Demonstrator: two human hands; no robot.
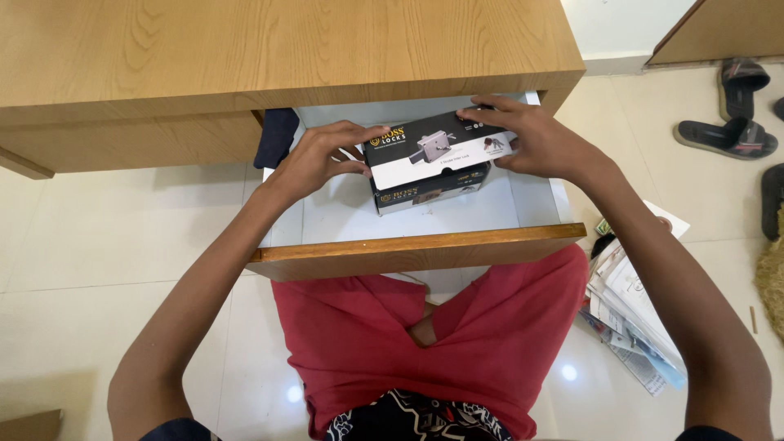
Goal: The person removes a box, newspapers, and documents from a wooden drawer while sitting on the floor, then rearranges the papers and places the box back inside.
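We are gripping a black-and-white box [438,147] at both ends: our left hand [314,159] is clasping its left end, thumb along the near side and fingers curled over the top edge, while our right hand [531,139] is clasping the right end, fingers spread across the top and far side. Both hands are closed firmly on the cardboard, and the box is tilting slightly, its right end sitting higher than its left.

We are holding it right on top of a second box [429,193], a darker one lying on the white floor of the open drawer [416,249]. The two boxes are touching or very nearly so; we cannot tell which. The held box is sitting over the back middle of the drawer, close under the edge of the wooden desk top [245,49].

A dark blue cloth [276,135] is lying at the back left corner of the drawer, just beside our left hand. Our red shorts [457,351] are showing below the drawer front as we are sitting on the pale tiled floor. To our right, a pile of newspapers [629,318] is lying on the floor, and dark sandals [727,135] are resting farther off, well apart from the drawer.
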